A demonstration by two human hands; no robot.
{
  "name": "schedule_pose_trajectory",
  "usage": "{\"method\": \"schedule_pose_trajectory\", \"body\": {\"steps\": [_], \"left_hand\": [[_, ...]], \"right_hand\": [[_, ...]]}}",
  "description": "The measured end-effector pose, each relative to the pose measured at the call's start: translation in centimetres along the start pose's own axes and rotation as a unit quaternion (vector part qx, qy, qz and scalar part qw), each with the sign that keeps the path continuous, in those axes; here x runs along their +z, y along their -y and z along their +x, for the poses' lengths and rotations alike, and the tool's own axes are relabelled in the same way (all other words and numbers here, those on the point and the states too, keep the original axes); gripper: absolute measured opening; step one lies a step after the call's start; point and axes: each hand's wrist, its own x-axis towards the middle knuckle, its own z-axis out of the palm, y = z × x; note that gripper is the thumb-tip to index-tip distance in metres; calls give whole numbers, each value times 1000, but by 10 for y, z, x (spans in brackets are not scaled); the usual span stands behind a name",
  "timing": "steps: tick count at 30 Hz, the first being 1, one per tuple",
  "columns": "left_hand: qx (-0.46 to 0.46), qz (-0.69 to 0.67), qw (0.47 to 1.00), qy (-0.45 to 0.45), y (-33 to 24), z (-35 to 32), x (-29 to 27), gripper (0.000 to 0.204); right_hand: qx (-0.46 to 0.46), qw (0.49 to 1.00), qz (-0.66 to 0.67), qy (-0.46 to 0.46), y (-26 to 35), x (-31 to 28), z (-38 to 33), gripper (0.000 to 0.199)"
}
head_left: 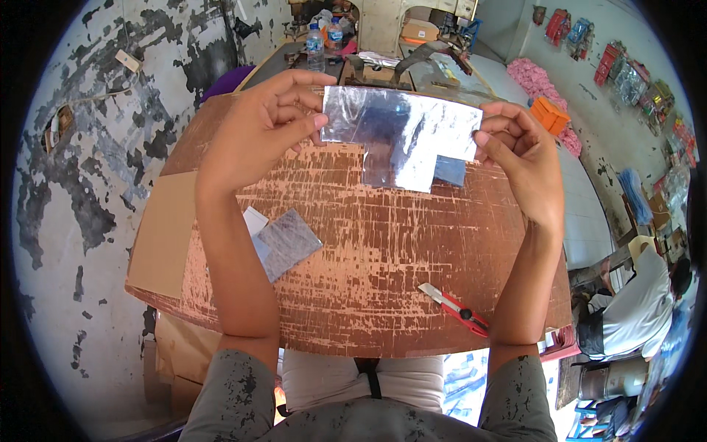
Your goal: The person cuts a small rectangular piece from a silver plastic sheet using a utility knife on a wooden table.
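Between my two hands a shiny clear plastic sheet [401, 132] is held up above the far part of the worn brown table [353, 287]. It is T-shaped, with a wide upper strip and a narrower piece hanging below. My left hand [283, 121] pinches its left end between thumb and fingers. At the right end my right hand [515, 144] grips it the same way. Behind its lower right corner a small blue piece [450, 170] shows. A translucent plastic piece [289, 239] lies near my left forearm. By my right forearm rests a red utility knife [454, 309] with its blade out.
Brown cardboard [163, 236] lies at the table's left edge. Beyond the table stand water bottles [315, 48] and a beige sewing machine [379, 29]. An orange object [549, 116] and a pink bundle [536, 77] are at the far right. Another person [633, 309] sits at the right.
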Motion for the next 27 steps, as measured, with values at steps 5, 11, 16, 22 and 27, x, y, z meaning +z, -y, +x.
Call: {"method": "schedule_pose_trajectory", "body": {"steps": [5, 11, 16, 22, 27], "left_hand": [[9, -1, 1000, 3, 0, -3, 0, 45], [-8, 12, 1000, -12, -11, -5, 3, 48], [-2, -1, 1000, -6, -4, -6, 2, 49], [-9, -7, 1000, -2, -8, -5, 2, 51], [-11, -9, 1000, -5, -4, -4, 3, 54]], "right_hand": [[2, 1000, -9, -3, 1, 1, -1, 38], [-5, 1000, -24, -12, 2, 1, -1, 36], [-2, 1000, -20, -13, 1, 3, -2, 36], [0, 1000, -12, -21, 4, -1, -2, 36], [-11, 1000, -15, -12, 0, 0, 0, 32]]}}
